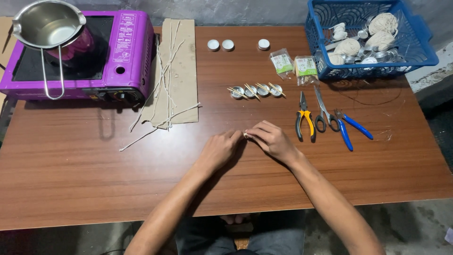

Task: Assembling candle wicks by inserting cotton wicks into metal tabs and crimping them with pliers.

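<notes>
Small silvery metal piece [245, 135], pinched between both sets of fingertips near the middle of the brown wood-grain table [85, 170], too tiny to make out further. Left hand [218, 150] curled nearly closed, fingertips pressed to that piece from its left side. Right hand [271, 139] likewise drawn in tight, thumb and forefinger nipped on the piece from the right, remaining fingers folded over the tabletop. Just beyond the hands, a short row of four small round metal cups [256, 90], each crossed by thin wooden sticks. To the right of the hands, yellow-handled pliers [305, 122], grey-handled scissors [323, 113] and blue-handled pliers [348, 127], laid side by side and close together. Farther back, two small clear plastic packets [293, 65] lying just beside a blue plastic lattice basket [415, 35] filled with balls of pale string and more metal cups. Along the far edge, three small white round discs [228, 45], two together and one apart. Left of centre, a flat sheet of brown cardboard [185, 71] strewn with long pale wick strands [163, 75], some trailing onto the table. At the far left, a purple portable stove [130, 56] carrying a shiny steel pouring pot [47, 23] with a wire handle.
</notes>
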